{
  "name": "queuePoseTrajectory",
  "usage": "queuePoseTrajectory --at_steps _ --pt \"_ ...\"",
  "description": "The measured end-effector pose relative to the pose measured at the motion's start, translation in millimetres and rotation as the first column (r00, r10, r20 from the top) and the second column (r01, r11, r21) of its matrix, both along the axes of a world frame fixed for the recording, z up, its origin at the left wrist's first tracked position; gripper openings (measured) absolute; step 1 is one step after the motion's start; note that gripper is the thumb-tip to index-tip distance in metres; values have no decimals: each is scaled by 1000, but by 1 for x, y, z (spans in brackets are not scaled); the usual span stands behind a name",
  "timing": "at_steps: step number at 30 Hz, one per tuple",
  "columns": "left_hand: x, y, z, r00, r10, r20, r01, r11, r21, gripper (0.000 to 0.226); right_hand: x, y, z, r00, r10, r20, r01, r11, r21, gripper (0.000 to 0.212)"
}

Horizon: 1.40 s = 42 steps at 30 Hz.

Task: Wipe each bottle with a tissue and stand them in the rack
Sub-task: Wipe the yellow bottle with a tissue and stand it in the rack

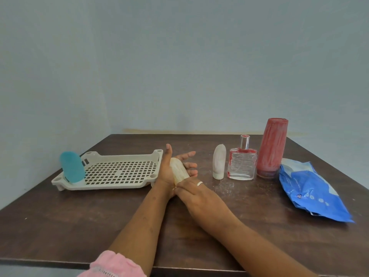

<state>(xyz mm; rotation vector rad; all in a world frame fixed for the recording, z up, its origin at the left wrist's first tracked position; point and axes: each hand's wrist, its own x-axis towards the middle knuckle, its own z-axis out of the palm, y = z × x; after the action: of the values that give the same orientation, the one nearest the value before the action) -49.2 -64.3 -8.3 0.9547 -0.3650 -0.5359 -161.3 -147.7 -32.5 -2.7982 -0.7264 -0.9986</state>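
Note:
A small cream bottle (179, 171) lies across the palm of my left hand (164, 173), whose thumb points up and whose fingers are stretched out. My right hand (192, 193) pinches the bottle's near end with curled fingers. No tissue shows clearly between the hands. The beige perforated rack (123, 156) sits just left of my hands, with a teal bottle (72, 167) standing upright in its near left corner. To the right, a small white bottle (219, 161), a clear glass bottle with red trim (242, 165) and a tall red bottle (271, 148) stand in a row on the table.
A blue tissue pack (311, 190) lies at the right, beside the red bottle. The dark wooden table (79, 226) ends at a wall behind and at a front edge near my pink sleeve (113, 264).

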Motion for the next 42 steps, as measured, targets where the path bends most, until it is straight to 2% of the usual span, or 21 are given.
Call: queuePoseTrajectory --at_steps 4,6,9,14,18,21,26,33,38,42 --pt "-2 1 0 1000 3 -4 -3 1000 -10 94 4 -5 1 998 -17 -57 29 977 210 22" --pt "-2 2 1 1000 8 -2 -8 1000 -5 95 1 -7 6 996 -41 -81 67 935 348 22" --pt "-2 3 1 1000 16 14 -17 1000 23 94 -1 -8 10 988 -71 -134 127 875 468 29" --pt "-5 4 2 1000 24 14 -24 999 25 91 5 -18 9 965 -72 -251 228 700 676 17" --pt "-8 4 4 1000 19 12 -19 999 45 91 15 -25 6 911 -96 -400 363 645 673 14" --pt "-9 4 5 1000 12 9 -12 999 47 89 16 -25 7 906 -75 -416 366 630 685 14" --pt "-8 2 5 1000 21 15 -21 998 56 88 8 -22 10 958 -47 -284 252 613 749 12" --pt "-4 3 4 999 22 36 -24 997 77 88 3 -14 9 998 6 -58 32 771 635 27" --pt "-4 2 4 999 5 36 -7 999 53 88 -1 -11 10 997 67 -33 -36 824 565 28" --pt "-4 2 3 999 4 48 -6 998 60 89 2 -13 10 999 22 -41 8 792 610 28"
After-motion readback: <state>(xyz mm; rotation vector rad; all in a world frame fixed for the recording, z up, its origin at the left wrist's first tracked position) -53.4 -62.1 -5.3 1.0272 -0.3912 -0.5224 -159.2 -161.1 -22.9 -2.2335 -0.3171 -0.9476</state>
